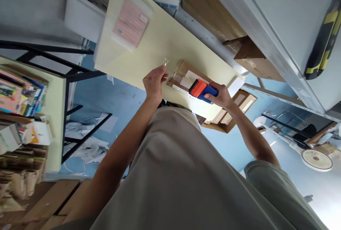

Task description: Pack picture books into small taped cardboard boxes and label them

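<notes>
My right hand [221,96] is closed around the blue end of a red and blue tape dispenser [200,88], whose dark edge points left. The dispenser is over a small brown cardboard box [182,69] with a white label on its top, lying on the pale yellow tabletop [157,34]. Just left of the box, my left hand [155,81] pinches a small clear strip of tape [165,61] between thumb and fingertips. Whether the dispenser touches the box, I cannot tell.
On the table's far left lies a pink packet [131,20]. A shelf [279,17] with a yellow and black cutter [323,42] juts in at upper right. Cardboard boxes [213,6] stand behind the table. An open carton [237,111] sits below its right end.
</notes>
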Demonstrator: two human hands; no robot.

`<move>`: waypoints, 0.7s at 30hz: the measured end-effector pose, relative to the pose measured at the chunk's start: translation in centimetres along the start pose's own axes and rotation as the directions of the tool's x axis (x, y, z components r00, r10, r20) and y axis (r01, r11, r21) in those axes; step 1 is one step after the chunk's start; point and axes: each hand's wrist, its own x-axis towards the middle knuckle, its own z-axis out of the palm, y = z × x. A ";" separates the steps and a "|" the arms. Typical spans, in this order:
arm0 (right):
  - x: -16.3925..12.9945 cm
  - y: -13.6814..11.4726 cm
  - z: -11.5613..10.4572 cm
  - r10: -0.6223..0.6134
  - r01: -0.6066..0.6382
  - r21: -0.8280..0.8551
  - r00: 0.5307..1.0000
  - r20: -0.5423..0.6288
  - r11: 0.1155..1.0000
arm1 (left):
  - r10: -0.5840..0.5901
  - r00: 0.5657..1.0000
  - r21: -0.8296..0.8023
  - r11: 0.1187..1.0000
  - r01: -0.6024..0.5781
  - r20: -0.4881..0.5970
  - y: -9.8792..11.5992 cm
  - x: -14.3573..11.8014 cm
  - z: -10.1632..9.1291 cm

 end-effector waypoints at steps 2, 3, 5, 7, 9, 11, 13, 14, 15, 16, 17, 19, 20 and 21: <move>0.0 -0.1 0.5 0.003 -0.004 -0.010 1.000 -0.030 1.000 | -0.035 0.999 0.020 0.999 0.035 -0.006 -1.0 0.8 0.4; 0.1 -0.2 0.7 0.004 -0.005 -0.018 0.999 -0.042 1.000 | -0.042 0.999 0.028 0.999 0.042 -0.007 -1.5 1.1 0.6; 0.2 -0.5 0.9 0.007 -0.009 -0.041 0.998 -0.057 0.999 | -0.050 0.999 0.032 0.998 0.050 -0.010 -2.5 1.5 1.1; 0.3 -0.9 1.0 0.012 -0.017 -0.068 0.998 -0.068 0.998 | -0.060 0.998 0.031 0.998 0.060 -0.012 -3.2 1.8 1.6; 0.3 -1.2 1.2 0.016 -0.023 -0.094 0.997 -0.080 0.995 | -0.083 0.996 0.030 0.996 0.084 -0.015 -3.6 2.0 2.0; 0.3 -1.4 1.4 0.025 -0.036 -0.121 0.996 -0.090 0.992 | -0.097 0.995 0.027 0.995 0.097 -0.009 -3.9 2.1 2.3; 0.3 -1.4 1.6 0.043 -0.057 -0.145 0.995 -0.095 0.988 | -0.088 0.996 0.024 0.996 0.088 0.005 -4.0 2.1 2.5; 0.2 -1.4 1.7 0.053 -0.067 -0.152 0.994 -0.096 0.986 | -0.080 0.997 0.029 0.996 0.080 0.014 -4.1 2.1 2.6; 0.2 -1.3 1.8 0.061 -0.075 -0.153 0.994 -0.096 0.985 | -0.076 0.997 0.036 0.996 0.076 0.020 -4.1 2.1 2.8; 0.2 -1.3 1.9 0.067 -0.081 -0.150 0.993 -0.096 0.985 | -0.080 0.997 0.044 0.996 0.079 0.022 -4.2 2.2 3.0; 0.2 -1.3 1.9 0.069 -0.083 -0.144 0.993 -0.097 0.986 | -0.089 0.996 0.050 0.995 0.089 0.017 -4.2 2.2 3.3; 0.3 -1.4 1.8 0.072 -0.084 -0.131 0.993 -0.097 0.988 | -0.106 0.994 0.061 0.993 0.106 -0.002 -4.4 2.5 3.7; 0.4 -1.5 1.8 0.074 -0.086 -0.124 0.993 -0.096 0.989 | -0.108 0.994 0.068 0.992 0.109 -0.010 -4.7 2.7 3.9; 0.4 -1.6 1.7 0.077 -0.088 -0.119 0.993 -0.095 0.989 | -0.107 0.994 0.077 0.991 0.108 -0.016 -4.9 3.0 3.9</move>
